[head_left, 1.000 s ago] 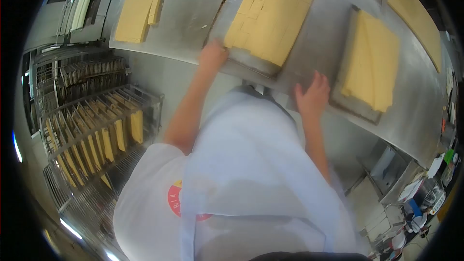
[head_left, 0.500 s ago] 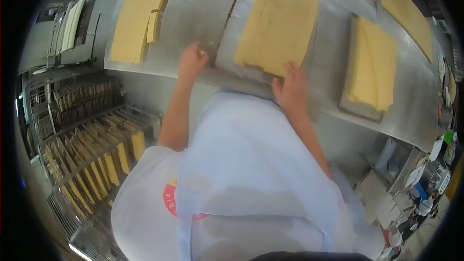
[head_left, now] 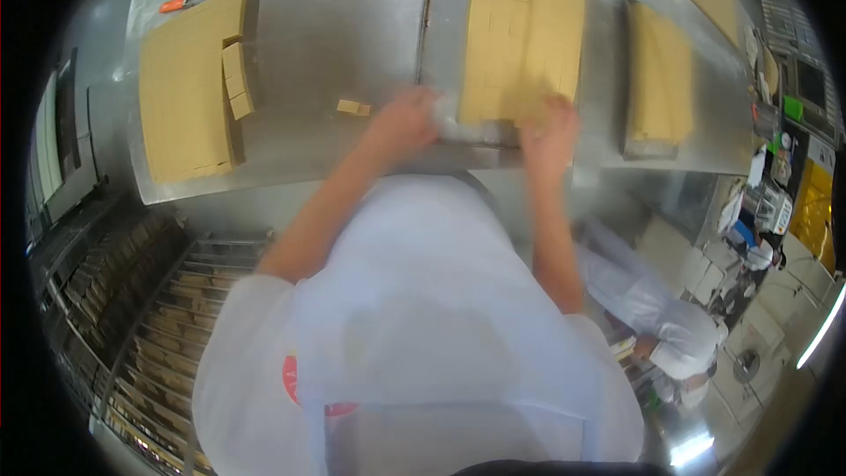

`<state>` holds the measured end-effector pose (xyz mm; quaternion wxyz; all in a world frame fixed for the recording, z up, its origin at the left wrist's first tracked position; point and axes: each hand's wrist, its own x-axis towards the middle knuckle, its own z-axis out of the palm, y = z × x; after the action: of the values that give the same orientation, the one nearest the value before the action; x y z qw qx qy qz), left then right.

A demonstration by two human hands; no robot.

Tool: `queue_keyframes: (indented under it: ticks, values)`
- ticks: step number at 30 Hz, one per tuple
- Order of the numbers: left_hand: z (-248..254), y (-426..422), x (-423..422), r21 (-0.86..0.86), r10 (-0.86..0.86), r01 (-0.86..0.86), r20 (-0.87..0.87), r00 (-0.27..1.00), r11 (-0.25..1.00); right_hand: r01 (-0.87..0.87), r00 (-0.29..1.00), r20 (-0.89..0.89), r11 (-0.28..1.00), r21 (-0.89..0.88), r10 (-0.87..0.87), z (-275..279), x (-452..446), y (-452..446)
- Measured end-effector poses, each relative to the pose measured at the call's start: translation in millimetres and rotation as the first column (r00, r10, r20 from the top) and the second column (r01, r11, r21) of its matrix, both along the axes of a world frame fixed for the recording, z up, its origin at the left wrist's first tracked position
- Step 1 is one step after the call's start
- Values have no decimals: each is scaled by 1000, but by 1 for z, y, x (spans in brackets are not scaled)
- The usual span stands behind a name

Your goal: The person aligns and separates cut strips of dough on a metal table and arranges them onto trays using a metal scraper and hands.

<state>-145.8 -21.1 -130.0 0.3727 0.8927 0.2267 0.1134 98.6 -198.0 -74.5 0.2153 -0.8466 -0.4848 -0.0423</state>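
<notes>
A pale yellow dough sheet (head_left: 515, 35), scored into small rectangles, lies on a metal tray (head_left: 449, 62) in front of me. My right hand (head_left: 552, 128) is closed at the sheet's near right corner, where a blurred yellow dough piece shows at the fingertips. My left hand (head_left: 410, 123) is at the tray's near left side, its fingers curled and smeared by motion; whether they grip anything I cannot tell. Just left of that hand, a small cut dough piece (head_left: 353, 107) rests on the steel table (head_left: 335, 35).
At the left lies another dough slab (head_left: 185, 88) with loose cut strips (head_left: 235, 79) along its right edge and an orange-handled tool (head_left: 174, 5) behind. A further tray of dough (head_left: 661, 79) sits right. Below left stands a rack (head_left: 176, 335); a person (head_left: 661, 317) is at lower right.
The view has shifted. My left hand has moved right to the tray, and a small dough piece now lies on the table beside it. My right hand remains at the sheet's near edge.
</notes>
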Motion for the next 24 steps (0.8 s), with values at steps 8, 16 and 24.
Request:
queue_keyframes:
  ticks: [8, 16, 24]
  values:
    - [-11, -22, 59, -234, 8, -1, 30, 1000, 972, 429, 698, -540, 879, -208, -469, -30, 63, -41]
    - [-41, 5, 95, -471, 315, -203, 173, 933, 859, 337, 793, -526, 941, -41, -307, -71, 66, -40]
    - [-21, 22, 82, -145, 250, -215, 297, 922, 966, 436, 885, -130, 893, -109, -447, -75, 109, -115]
